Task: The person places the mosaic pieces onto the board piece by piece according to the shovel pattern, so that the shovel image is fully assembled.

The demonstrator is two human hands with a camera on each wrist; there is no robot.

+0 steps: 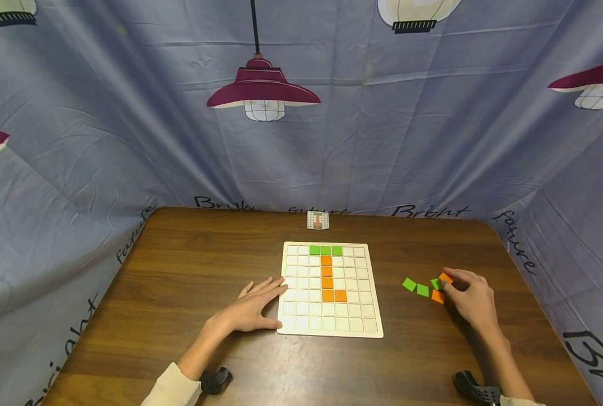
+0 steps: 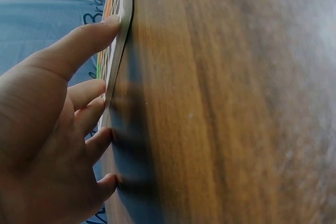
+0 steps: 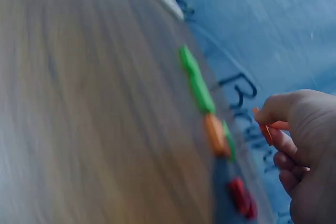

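Note:
A white gridded board lies on the table with a row of green squares along its top. Below them runs a column of orange squares, with one more orange square to the right of its foot. My left hand rests at the board's left edge, fingers spread, thumb near the lower corner. Over on the right, my right hand pinches an orange square tile between thumb and fingers. Beneath and beside it lie loose green tiles and an orange tile.
Dark red pieces lie near the loose tiles, hidden behind the hand in the head view. A small card with a printed grid pattern stands behind the board. The wooden table ends at a blue-grey curtain.

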